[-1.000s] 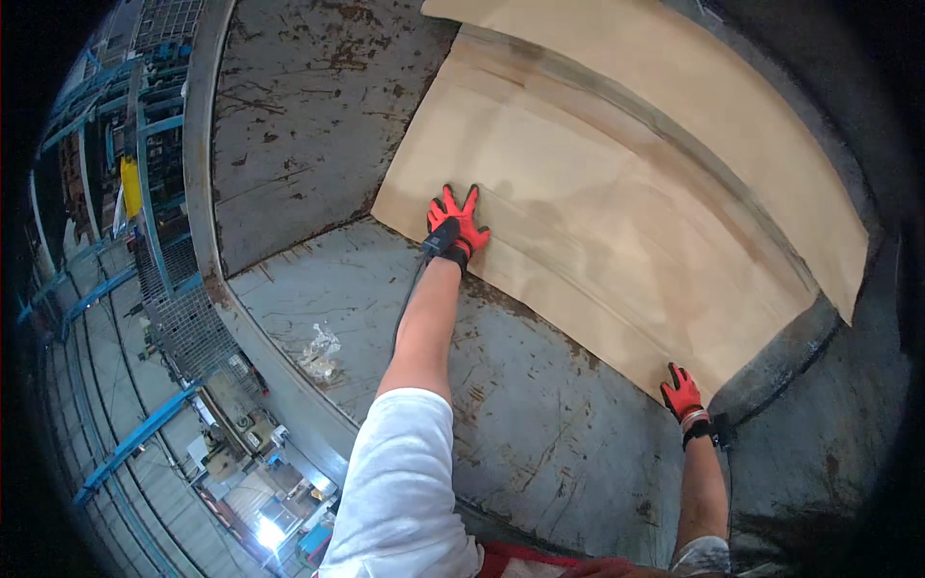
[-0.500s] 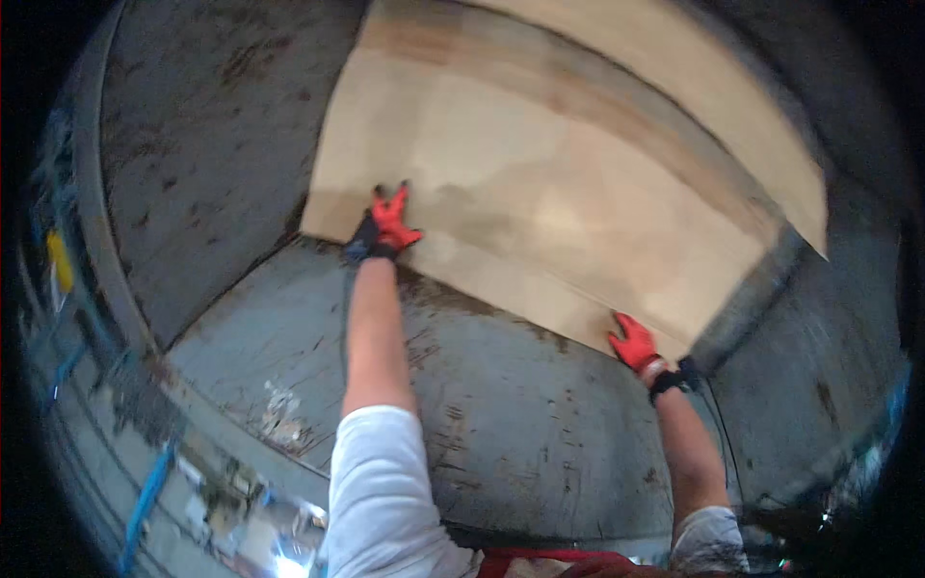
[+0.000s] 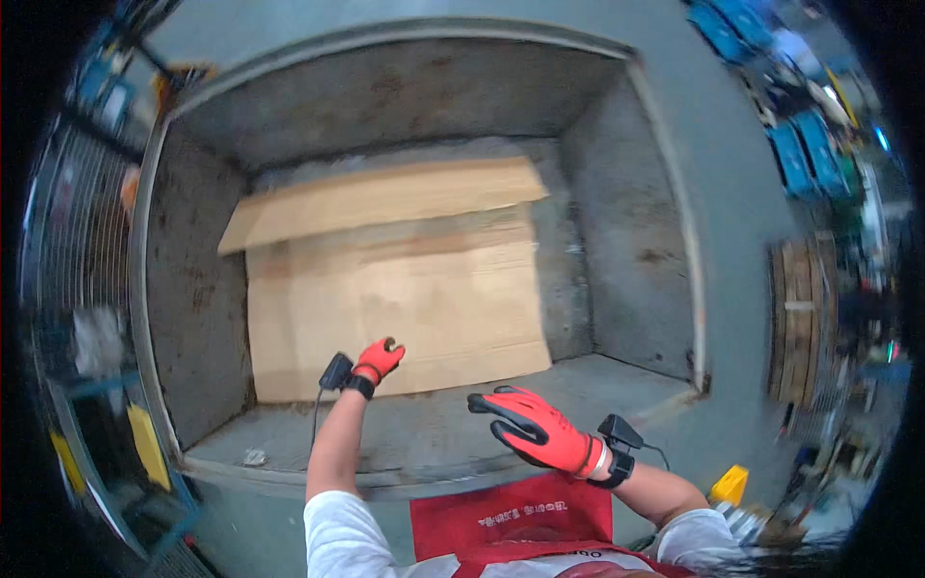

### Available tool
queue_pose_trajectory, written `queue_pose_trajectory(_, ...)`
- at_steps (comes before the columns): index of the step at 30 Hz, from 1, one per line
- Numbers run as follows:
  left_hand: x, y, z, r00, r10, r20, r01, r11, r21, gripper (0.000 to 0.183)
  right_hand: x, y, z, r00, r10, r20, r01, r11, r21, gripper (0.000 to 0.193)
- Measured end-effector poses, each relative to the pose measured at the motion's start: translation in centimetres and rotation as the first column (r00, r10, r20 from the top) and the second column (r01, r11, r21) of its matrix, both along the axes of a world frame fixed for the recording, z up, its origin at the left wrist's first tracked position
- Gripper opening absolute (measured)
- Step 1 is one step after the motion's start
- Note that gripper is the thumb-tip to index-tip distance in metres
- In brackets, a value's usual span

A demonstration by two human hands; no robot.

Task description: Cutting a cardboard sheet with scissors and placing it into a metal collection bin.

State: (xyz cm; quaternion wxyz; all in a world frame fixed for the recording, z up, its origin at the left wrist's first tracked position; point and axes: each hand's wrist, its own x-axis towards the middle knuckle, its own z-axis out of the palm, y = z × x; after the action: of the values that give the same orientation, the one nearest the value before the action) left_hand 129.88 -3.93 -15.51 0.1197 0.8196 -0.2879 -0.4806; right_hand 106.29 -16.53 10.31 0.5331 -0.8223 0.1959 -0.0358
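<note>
A tan cardboard sheet lies flat on the floor of a big grey metal bin. Along its far side runs a raised strip of cardboard; whether it is a flap or a separate piece I cannot tell. My left hand, in a red glove with black fingertips, is over the sheet's near edge, fingers loosely curled and apart, nothing visible in them. Nearer to me, over the bin's front wall, my right hand hangs with thumb and fingers apart, holding nothing. Both wrists wear black straps with small boxes and cables.
The bin's metal rim surrounds the cardboard on all sides. Beyond it on the right are a wooden pallet and blue crates. A wire rack stands to the left. My red apron is close to the front wall.
Both hands have come off the cardboard's near edge and drawn back toward me. My view has risen and turned, now taking in the whole bin. The sheet lies on the bin floor.
</note>
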Motion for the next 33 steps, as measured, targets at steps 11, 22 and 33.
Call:
queue_pose_trajectory(11, -29.6, -11.4, 9.1, 0.96, -0.217, -0.179, 0.046, 0.75, -0.66, 0.035, -50.7, 8.1, 1.6, 0.549, -0.835, -0.045, 0.762, 0.522, -0.384, 0.041)
queue_pose_trajectory(22, -58.1, -24.3, 17.1, 0.471, -0.566, -0.676, 0.585, 0.775, -0.242, 0.035, -54.0, 8.5, 1.0, 0.09, -0.994, 0.057, 0.927, 0.063, -0.369, 0.037)
queue_pose_trajectory(33, -64.9, -40.2, 21.2, 0.345, -0.588, -0.732, 0.523, 0.768, -0.37, 0.033, -69.9, -1.9, -3.4, -0.189, -0.878, -0.44, 0.956, -0.062, -0.287, 0.033)
